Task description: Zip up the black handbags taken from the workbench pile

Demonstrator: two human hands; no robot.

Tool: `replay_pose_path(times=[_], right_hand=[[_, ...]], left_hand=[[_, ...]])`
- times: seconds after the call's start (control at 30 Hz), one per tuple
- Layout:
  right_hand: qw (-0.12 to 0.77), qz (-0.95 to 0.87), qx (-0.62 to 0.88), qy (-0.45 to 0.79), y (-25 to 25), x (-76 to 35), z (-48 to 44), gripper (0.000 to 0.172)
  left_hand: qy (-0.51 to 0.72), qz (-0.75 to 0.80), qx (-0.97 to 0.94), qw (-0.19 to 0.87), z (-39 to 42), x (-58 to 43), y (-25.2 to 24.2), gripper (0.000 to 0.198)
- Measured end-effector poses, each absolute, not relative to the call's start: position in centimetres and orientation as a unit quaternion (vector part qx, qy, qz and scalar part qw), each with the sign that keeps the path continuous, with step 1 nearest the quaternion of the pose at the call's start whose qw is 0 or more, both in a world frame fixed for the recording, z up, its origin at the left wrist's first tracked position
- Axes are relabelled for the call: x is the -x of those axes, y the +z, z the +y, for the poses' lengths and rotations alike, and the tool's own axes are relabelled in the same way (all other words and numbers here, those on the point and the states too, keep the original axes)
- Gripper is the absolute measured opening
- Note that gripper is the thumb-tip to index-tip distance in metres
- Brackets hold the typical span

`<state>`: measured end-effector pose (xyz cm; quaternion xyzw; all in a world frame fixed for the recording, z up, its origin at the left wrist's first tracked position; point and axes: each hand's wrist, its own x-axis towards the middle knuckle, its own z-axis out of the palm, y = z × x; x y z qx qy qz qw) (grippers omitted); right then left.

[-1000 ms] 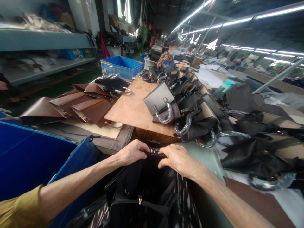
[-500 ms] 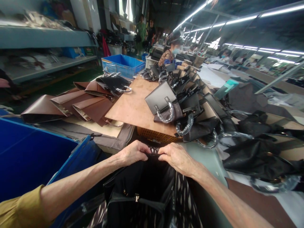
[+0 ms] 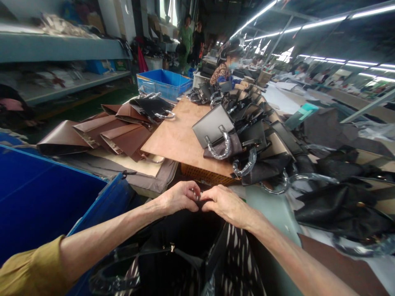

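A black bag with a white-streaked pattern [image 3: 236, 255] stands open at the bottom centre, its dark inside facing up. My left hand [image 3: 182, 197] pinches the far rim of this bag between thumb and fingers. Close beside it, my right hand [image 3: 224, 203] grips the same rim, the fingertips of both hands nearly touching. A small gold clasp [image 3: 172, 247] shows on the bag's near part. One plastic-wrapped handle [image 3: 114, 281] lies at the lower left of the bag. The bag's bottom is out of view.
Blue bins stand at the left [image 3: 46, 197] and farther back [image 3: 165, 82]. Brown bag pieces [image 3: 123, 137] lie beyond. A wooden board [image 3: 173, 139] bears a grey bag [image 3: 213, 125]; black bags [image 3: 342, 205] pile up at the right. A person [image 3: 222, 72] sits behind.
My hands have come closer together on the rim. The bag's near part and clasp have shifted slightly left, and the wrapped handle at lower left shows more. The whole view has shifted a little.
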<state>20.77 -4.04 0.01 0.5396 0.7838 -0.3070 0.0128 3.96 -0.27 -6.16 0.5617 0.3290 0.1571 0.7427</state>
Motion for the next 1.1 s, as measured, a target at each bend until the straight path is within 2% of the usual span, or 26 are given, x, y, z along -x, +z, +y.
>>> replay_pose_path(times=[0.13, 0.33, 0.57, 0.77, 0.9, 1.1], right_hand=[[-0.020, 0.765, -0.549, -0.335, 0.0, -20.8, -4.0, 0.012], [-0.006, 0.767, -0.527, -0.366, 0.4, -20.5, -3.8, 0.019], [-0.023, 0.745, -0.508, -0.432, -0.1, -20.6, -3.6, 0.018], [-0.007, 0.727, -0.505, -0.465, -0.4, -20.9, -3.5, 0.021], [-0.001, 0.726, -0.505, -0.466, -0.7, -21.0, -3.4, 0.023], [0.010, 0.731, -0.497, -0.467, -0.9, -21.0, -3.3, 0.024]], left_hand=[[0.155, 0.323, -0.525, 0.772, -0.3, -3.8, -6.6, 0.037], [0.129, 0.320, -0.546, 0.763, -0.1, -3.5, -6.3, 0.039], [0.056, 0.273, -0.548, 0.788, 0.5, -1.0, -5.2, 0.058], [0.020, 0.282, -0.505, 0.815, 0.1, 0.4, -5.1, 0.046], [0.039, 0.313, -0.543, 0.778, -0.2, 0.6, -4.9, 0.033], [0.056, 0.353, -0.555, 0.751, -0.2, 0.1, -4.9, 0.034]])
